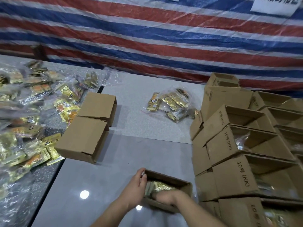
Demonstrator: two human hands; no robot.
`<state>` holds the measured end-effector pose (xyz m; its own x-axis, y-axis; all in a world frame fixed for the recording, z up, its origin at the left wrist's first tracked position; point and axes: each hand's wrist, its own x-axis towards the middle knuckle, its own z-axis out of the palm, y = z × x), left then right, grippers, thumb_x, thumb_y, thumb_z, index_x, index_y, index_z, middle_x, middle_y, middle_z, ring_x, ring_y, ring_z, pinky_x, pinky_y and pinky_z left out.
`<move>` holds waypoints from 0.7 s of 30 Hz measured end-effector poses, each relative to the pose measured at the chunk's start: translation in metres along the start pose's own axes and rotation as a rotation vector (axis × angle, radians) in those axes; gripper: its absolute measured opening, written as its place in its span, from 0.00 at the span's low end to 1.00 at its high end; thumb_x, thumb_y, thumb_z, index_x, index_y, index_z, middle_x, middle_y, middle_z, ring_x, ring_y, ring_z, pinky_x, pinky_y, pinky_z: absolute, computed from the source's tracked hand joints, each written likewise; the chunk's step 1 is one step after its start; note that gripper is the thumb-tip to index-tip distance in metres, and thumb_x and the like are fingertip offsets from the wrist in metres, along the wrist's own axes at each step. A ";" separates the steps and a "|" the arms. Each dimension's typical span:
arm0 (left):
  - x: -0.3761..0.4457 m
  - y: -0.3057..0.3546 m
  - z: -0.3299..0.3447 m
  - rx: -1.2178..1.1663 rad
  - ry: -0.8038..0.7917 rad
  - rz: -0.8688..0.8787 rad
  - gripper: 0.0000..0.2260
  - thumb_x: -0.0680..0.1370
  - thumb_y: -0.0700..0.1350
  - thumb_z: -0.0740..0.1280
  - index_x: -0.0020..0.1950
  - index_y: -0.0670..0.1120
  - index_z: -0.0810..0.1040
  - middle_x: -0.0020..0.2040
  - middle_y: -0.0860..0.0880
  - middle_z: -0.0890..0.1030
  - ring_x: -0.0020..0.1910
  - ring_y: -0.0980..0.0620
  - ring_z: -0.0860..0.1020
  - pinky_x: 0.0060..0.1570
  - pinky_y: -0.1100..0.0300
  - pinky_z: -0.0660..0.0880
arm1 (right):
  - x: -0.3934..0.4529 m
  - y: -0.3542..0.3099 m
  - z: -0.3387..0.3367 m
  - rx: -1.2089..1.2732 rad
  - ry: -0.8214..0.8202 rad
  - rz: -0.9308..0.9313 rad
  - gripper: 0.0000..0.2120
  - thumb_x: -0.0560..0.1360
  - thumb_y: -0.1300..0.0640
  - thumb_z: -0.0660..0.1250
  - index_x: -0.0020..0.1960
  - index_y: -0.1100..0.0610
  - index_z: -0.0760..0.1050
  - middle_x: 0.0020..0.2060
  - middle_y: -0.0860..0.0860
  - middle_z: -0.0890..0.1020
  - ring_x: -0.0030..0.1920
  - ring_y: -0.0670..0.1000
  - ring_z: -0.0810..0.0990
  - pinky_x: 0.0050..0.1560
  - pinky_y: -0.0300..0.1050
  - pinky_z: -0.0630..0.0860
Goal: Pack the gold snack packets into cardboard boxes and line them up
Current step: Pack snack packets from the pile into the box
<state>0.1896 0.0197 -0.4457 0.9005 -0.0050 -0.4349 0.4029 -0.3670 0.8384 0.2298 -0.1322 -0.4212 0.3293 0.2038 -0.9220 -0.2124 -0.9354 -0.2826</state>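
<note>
A small open cardboard box (170,177) sits on the grey table near the front edge, with gold snack packets (161,186) inside. My left hand (136,185) grips the box's left wall, thumb and fingers curled over the rim. My right hand (165,196) reaches into the box from the near side and presses down on the packets; its fingertips are partly hidden. A clear bag of gold packets (170,104) lies in the middle of the table. A large loose heap of gold packets (32,122) covers the left side.
Two cardboard boxes (85,138) (99,105) stand closed side up beside the heap. Rows of open boxes (236,145), several holding packets, are stacked along the right. A striped red, white and blue tarpaulin (147,38) hangs behind the table.
</note>
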 end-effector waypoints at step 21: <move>-0.011 0.025 0.001 0.100 -0.011 -0.167 0.20 0.85 0.52 0.49 0.72 0.44 0.66 0.65 0.37 0.75 0.64 0.38 0.74 0.62 0.46 0.71 | -0.068 0.054 0.014 0.106 0.870 0.037 0.18 0.80 0.61 0.58 0.68 0.54 0.60 0.54 0.53 0.80 0.54 0.54 0.80 0.53 0.49 0.78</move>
<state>0.1894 0.0101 -0.4204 0.8207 0.0535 -0.5689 0.5274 -0.4539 0.7182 0.1829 -0.1922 -0.3776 0.8961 -0.1595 -0.4142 -0.3073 -0.8964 -0.3196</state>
